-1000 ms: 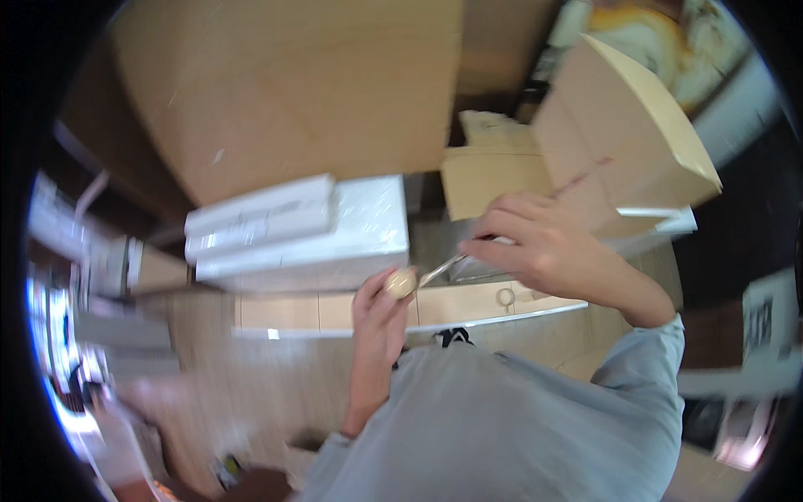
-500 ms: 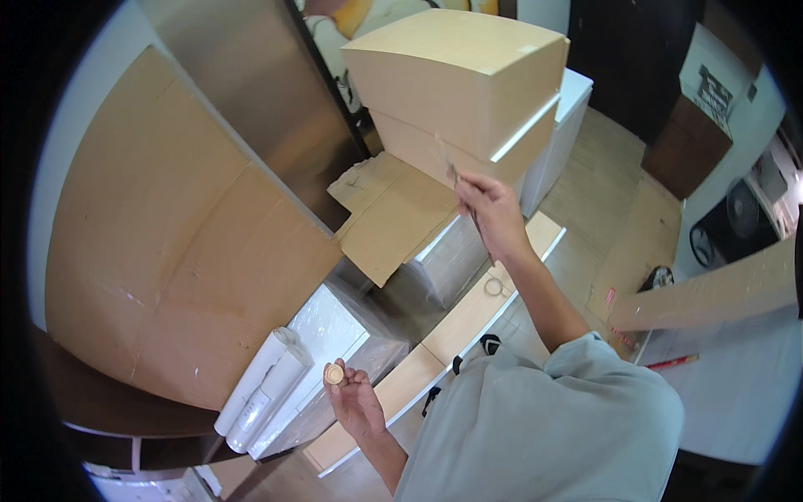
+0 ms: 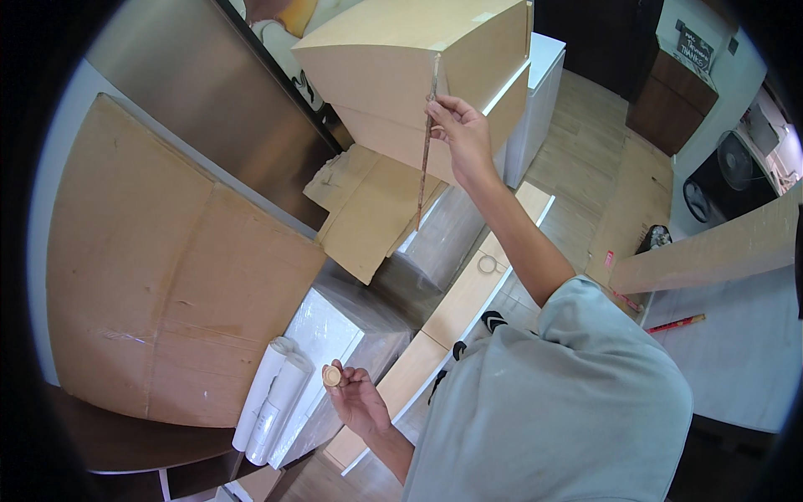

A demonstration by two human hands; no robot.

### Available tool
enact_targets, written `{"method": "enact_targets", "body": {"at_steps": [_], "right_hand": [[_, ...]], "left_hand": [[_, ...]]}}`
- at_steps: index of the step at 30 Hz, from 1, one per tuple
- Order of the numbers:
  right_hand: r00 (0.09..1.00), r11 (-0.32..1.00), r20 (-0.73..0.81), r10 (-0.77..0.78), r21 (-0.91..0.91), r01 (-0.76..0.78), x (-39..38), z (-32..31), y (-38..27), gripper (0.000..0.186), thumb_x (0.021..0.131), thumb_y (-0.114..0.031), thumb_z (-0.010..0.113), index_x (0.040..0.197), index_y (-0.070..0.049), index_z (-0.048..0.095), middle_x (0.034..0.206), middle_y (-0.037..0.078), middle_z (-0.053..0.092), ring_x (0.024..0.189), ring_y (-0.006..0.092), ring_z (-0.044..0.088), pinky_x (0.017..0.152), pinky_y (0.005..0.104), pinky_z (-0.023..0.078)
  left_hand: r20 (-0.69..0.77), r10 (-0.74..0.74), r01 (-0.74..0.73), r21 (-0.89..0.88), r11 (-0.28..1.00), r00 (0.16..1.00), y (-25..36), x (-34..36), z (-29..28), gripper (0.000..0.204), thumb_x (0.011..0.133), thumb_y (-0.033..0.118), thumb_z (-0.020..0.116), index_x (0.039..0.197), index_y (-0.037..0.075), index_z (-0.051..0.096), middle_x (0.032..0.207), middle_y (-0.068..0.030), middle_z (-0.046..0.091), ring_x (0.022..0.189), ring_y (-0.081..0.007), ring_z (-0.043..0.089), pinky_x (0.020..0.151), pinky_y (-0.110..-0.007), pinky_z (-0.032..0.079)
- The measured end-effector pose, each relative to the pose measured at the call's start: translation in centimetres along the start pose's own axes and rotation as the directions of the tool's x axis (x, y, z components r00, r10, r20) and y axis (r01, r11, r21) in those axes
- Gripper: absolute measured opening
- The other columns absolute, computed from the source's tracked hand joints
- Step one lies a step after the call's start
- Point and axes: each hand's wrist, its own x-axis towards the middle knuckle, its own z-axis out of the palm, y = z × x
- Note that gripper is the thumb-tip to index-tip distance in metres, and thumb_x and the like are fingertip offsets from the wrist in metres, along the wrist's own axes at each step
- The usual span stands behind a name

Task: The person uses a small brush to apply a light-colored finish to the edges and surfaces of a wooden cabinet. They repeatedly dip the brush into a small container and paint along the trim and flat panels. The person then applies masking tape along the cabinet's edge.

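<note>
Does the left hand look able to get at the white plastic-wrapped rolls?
Probably yes: nothing visible blocks the left hand from the white plastic-wrapped rolls, though its fingertips hold a small round beige disc.

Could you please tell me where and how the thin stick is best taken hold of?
Probably pinch the thin stick by its slender lower shaft, coming from the left: that length is bare, while the right hand grips higher, from the right.

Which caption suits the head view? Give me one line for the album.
Right hand holding a slender stick; left hand holding a small round tan piece.
</note>
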Motion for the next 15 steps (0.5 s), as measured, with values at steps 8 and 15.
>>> {"method": "enact_targets", "body": {"at_steps": [8, 15], "right_hand": [[1.0, 0.999, -0.018, 0.02, 0.049, -0.019, 0.3, 1.0, 0.0, 0.023, 0.096, -0.011, 0.066, 0.114, 0.004, 0.066, 0.096, 0.007, 0.068, 0.081, 0.011, 0.063, 0.069, 0.0258, 0.053], [1.0, 0.999, -0.011, 0.017, 0.043, -0.017, 0.4, 1.0, 0.0, 0.024, 0.098, -0.012, 0.064, 0.115, 0.005, 0.065, 0.098, 0.008, 0.068, 0.086, 0.012, 0.063, 0.071, 0.0269, 0.054]], "left_hand": [[-0.001, -0.013, 0.013, -0.019, 1.0, 1.0, 0.6, 0.1, -1.4, 0.041, 0.094, 0.008, 0.064, 0.132, -0.003, 0.053, 0.125, -0.0172, 0.06, 0.098, -0.0195, 0.059, 0.085, -0.031, 0.048], [0.0, 0.0, 0.0, -0.018, 1.0, 1.0, 0.7, 0.1, -1.1, 0.042, 0.093, 0.007, 0.064, 0.133, -0.003, 0.053, 0.126, -0.0172, 0.059, 0.098, -0.0197, 0.059, 0.086, -0.032, 0.047]]}}
